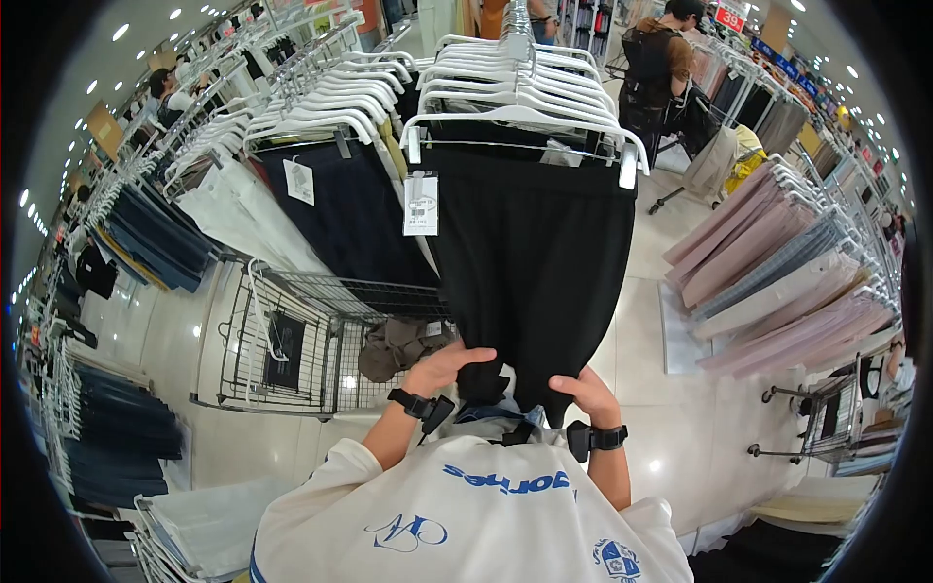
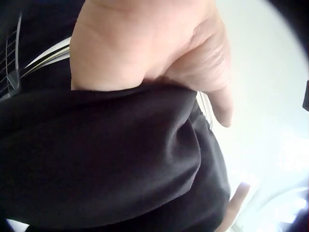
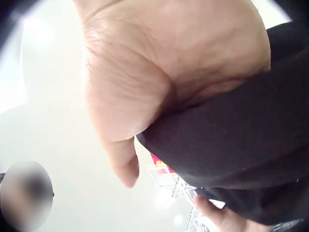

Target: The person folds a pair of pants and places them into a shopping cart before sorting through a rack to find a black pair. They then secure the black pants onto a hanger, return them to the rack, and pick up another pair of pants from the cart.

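Black trousers (image 1: 535, 243) hang from a white hanger (image 1: 520, 115) at the front of the middle rack, with a white tag (image 1: 421, 204) at the waistband's left. My left hand (image 1: 447, 367) holds one side of the lower legs, its thumb towards the middle. On the other side my right hand (image 1: 588, 394) holds the fabric. Both wrist views show dark cloth (image 2: 96, 154) (image 3: 231, 130) covering the fingers of the left hand (image 2: 149, 48) and the right hand (image 3: 169, 63), with each thumb outside it.
A wire cart (image 1: 282, 340) with a brown item (image 1: 394, 350) stands at the left. Navy trousers (image 1: 340, 214) hang beside the black ones. Pink garments (image 1: 743, 233) hang on a rack at the right, with another cart (image 1: 826, 418) below. A person (image 1: 656, 68) is at the back right.
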Tool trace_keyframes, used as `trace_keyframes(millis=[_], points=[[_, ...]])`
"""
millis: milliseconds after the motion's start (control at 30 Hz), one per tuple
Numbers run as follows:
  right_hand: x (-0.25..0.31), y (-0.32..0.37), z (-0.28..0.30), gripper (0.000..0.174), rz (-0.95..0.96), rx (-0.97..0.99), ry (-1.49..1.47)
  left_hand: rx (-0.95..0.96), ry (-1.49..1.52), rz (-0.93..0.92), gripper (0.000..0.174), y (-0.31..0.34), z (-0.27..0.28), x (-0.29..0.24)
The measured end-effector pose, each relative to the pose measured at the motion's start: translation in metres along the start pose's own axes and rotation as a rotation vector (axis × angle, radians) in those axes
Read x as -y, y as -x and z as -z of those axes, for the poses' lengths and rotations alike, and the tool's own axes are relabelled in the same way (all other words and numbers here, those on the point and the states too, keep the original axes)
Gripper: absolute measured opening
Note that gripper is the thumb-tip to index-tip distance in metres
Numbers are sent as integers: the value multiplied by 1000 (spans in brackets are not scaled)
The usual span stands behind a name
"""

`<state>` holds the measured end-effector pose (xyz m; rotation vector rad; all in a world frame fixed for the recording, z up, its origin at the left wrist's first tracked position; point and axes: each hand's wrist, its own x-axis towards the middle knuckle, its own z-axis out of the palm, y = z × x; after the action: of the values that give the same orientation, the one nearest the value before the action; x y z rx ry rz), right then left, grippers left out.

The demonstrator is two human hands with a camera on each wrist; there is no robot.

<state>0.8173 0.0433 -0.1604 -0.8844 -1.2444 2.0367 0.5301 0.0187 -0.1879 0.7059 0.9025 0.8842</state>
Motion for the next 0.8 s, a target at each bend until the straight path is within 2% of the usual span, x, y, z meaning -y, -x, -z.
trace_keyframes(millis=[33, 67, 133, 233, 267, 333, 367, 400, 433, 467, 500, 533, 600, 633, 667, 733, 767, 800], points=[[13, 2, -13, 59, 25, 55, 87, 83, 35, 28, 79, 0, -7, -5], [25, 2, -22, 56, 52, 110, 176, 88, 29, 33, 79, -4, -7, 0], [37, -2, -29, 51, 49, 155, 212, 229, -26, 42, 87, -10, -9, 4], [46, -10, -35, 49, 118, -102, 209, 280, -154, 112, 85, -3, -36, -12], [48, -13, -32, 49, 120, -108, 206, 321, -230, 137, 83, -2, -45, -16], [44, -18, -24, 43, 136, -316, 52, 283, -283, 187, 78, -1, -58, -21], [39, -19, -20, 37, 233, -367, 60, 212, -301, 166, 74, 0, -65, -26], [36, -19, -15, 37, 232, -375, 57, 140, -317, 146, 71, 1, -69, -30], [34, -18, -8, 35, 181, -343, 100, 146, -318, 152, 71, 2, -70, -31], [32, -17, -5, 33, 130, -310, 142, 148, -261, 79, 67, 3, -68, -33], [27, -13, -7, 31, 132, -301, 128, 149, -203, 7, 64, 4, -67, -36], [18, -8, -6, 31, 130, -306, 126, 153, -202, 10, 64, 6, -67, -39], [-4, 2, -4, 39, 92, -245, 268, 164, -132, -85, 58, 8, -69, -48], [-11, 3, -9, 48, 160, -79, 199, 173, -111, -109, 56, 12, -74, -56], [-22, 4, -8, 48, 155, -79, 199, 171, -107, -106, 56, 12, -77, -61], [-30, 5, -13, 51, -32, 172, 388, 105, -9, -167, 52, 10, -80, -68], [-29, 9, -12, 46, -81, 273, 389, 102, -21, -204, 46, 7, -78, -70], [-29, 9, -11, 46, -84, 275, 389, 100, -18, -204, 46, 6, -77, -75]])
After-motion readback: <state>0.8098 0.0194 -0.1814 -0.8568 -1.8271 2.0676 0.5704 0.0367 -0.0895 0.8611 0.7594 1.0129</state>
